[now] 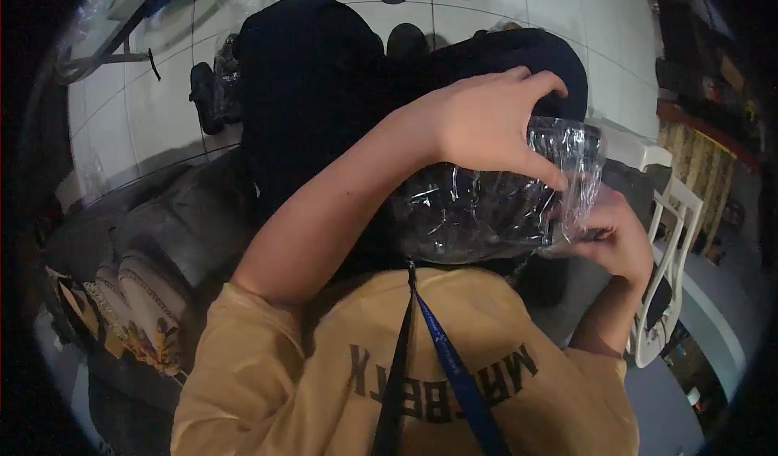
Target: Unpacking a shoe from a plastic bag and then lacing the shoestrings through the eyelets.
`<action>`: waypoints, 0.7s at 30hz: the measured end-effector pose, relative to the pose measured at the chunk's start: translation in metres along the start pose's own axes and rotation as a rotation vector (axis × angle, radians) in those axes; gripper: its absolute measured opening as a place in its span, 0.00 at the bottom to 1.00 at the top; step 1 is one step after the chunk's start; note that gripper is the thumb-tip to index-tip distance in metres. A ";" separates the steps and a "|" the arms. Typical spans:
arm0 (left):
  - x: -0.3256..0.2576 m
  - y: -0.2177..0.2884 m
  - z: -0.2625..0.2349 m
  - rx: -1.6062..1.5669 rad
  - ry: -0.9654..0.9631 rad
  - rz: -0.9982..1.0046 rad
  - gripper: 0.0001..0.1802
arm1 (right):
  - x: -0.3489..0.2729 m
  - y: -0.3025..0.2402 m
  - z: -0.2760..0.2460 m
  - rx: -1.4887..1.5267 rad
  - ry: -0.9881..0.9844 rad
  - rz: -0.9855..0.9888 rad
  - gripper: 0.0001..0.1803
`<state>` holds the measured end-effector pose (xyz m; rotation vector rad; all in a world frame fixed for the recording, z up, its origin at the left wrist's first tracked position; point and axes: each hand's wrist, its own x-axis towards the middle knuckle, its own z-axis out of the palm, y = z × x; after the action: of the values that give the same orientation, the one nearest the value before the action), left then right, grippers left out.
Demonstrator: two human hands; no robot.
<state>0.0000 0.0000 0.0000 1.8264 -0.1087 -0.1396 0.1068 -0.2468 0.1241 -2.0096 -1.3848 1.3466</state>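
Plastic is crinkling under both hands: a clear plastic bag (486, 205) with something dark inside is being held up in front of the person's chest, just above the neckline of a mustard-yellow shirt (324, 391). The left hand (486, 124) is reaching across from the left, its forearm crossing the middle of the view, and is clamping down over the top of the bag, with the thumb pressing into the film on the right side and the fingers curling over the upper edge. The right hand (620, 237) is coming up from the lower right and is pinching the loose, see-through end of the bag at its right side; its fingertips are partly hidden behind the film, so the exact grip is hard to tell, but it is closed on the plastic. What the dark contents are cannot be made out through the reflections.

A blue lanyard (454, 367) is hanging down the shirt front from just beneath the bag. Beyond the bag, the person's dark-trousered legs (308, 91) are stretching out over a white tiled floor (154, 108). A grey sofa (186, 229) with patterned cushions is lying to the left, and a white chair (673, 245) is standing to the right, near the right hand.
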 end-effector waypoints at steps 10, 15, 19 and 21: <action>-0.004 -0.003 -0.005 -0.049 -0.137 -0.007 0.52 | -0.006 -0.003 0.000 -0.029 0.033 0.053 0.14; 0.003 -0.005 -0.001 -0.087 -0.044 -0.042 0.40 | -0.007 0.012 -0.001 0.069 0.239 0.013 0.15; 0.005 -0.001 -0.003 -0.006 0.127 0.053 0.28 | -0.013 0.032 -0.007 0.343 0.963 0.091 0.11; 0.008 -0.004 -0.004 0.021 0.203 0.119 0.25 | -0.009 0.035 -0.022 0.432 1.091 0.120 0.09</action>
<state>0.0088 0.0035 -0.0032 1.8387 -0.0757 0.1311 0.1430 -0.2658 0.1141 -1.9847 -0.4301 0.3357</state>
